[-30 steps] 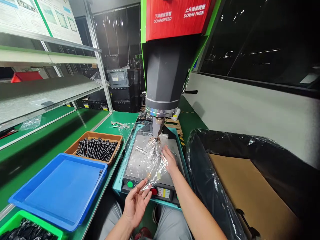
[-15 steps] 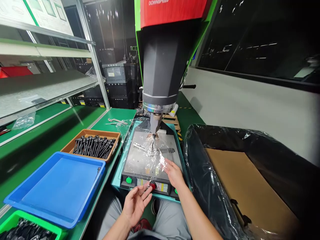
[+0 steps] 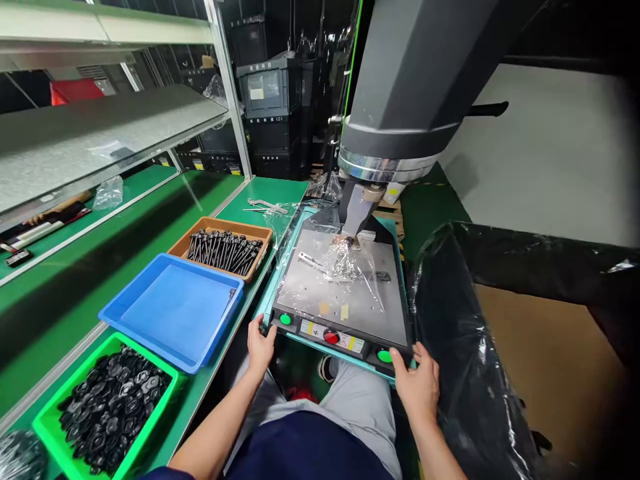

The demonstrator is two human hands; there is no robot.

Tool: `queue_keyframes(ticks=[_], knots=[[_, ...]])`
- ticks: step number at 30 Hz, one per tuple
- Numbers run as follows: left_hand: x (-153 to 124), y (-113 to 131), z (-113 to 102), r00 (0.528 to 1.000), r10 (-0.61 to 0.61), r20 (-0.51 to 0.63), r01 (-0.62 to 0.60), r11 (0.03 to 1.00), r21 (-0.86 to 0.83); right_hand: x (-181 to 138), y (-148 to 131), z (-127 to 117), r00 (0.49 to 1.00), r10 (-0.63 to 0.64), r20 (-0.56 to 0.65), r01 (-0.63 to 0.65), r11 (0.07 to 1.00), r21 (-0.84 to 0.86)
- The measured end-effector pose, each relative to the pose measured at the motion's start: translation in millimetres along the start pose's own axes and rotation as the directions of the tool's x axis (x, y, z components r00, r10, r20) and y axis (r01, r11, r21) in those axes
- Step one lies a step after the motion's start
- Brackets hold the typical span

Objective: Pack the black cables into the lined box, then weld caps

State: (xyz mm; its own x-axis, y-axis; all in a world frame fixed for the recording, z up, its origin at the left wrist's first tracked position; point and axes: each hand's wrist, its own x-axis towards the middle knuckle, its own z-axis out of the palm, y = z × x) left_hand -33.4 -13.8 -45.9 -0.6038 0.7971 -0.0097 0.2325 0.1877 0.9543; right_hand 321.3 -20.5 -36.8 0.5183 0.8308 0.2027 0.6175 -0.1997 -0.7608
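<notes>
My left hand [image 3: 261,345] grips the front left corner of the machine base [image 3: 305,342], its thumb close to a green button [image 3: 285,319]. At the front right corner my right hand [image 3: 419,381] is closed on the same base, thumb beside another green button [image 3: 385,356]. Between the two is a red button [image 3: 331,337]. On the metal plate [image 3: 300,293] lies crumpled clear plastic film [image 3: 350,263], under the tip of the press head's metal horn [image 3: 359,210]. What lies beneath the film at the tip is hard to make out.
Left of the machine stand a brown tray [image 3: 259,232] of black stemmed parts, a blue tray [image 3: 173,300] with one small black part, and a green bin [image 3: 165,368] heaped with black pieces. Metal tools [image 3: 267,207] lie behind. A black-lined box [image 3: 450,320] stands at the right.
Both hands have moved apart, from over the plate and in front of it to the base's front corners. My view has turned left and down, showing more of the green bin.
</notes>
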Motion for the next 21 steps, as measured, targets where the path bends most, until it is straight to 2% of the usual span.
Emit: queue_keyframes(ticks=[3, 8, 11, 17, 21], knots=[[15, -2, 10, 0.996, 0.049, 0.072, -0.055, 0.994, 0.089, -6, 7, 6, 0.997, -0.027, 0.076, 0.032, 0.998, -0.062], [24, -4, 18, 0.985, 0.043, 0.168, -0.043, 0.999, -0.005, -5, 23, 12, 0.995, -0.051, 0.082, 0.055, 0.997, -0.047], [26, -2, 19, 0.985, 0.029, 0.168, -0.021, 0.998, -0.053, -4, 30, 14, 0.994, -0.071, 0.086, 0.074, 0.997, -0.031], [28, 6, 19, 0.985, -0.015, 0.169, 0.02, 0.999, -0.029, -5, 30, 19, 0.994, -0.102, 0.039, 0.105, 0.991, -0.078], [31, 3, 15, 0.977, 0.001, 0.215, 0.018, 0.996, -0.087, -8, 32, 20, 0.993, -0.115, 0.021, 0.116, 0.991, -0.072]])
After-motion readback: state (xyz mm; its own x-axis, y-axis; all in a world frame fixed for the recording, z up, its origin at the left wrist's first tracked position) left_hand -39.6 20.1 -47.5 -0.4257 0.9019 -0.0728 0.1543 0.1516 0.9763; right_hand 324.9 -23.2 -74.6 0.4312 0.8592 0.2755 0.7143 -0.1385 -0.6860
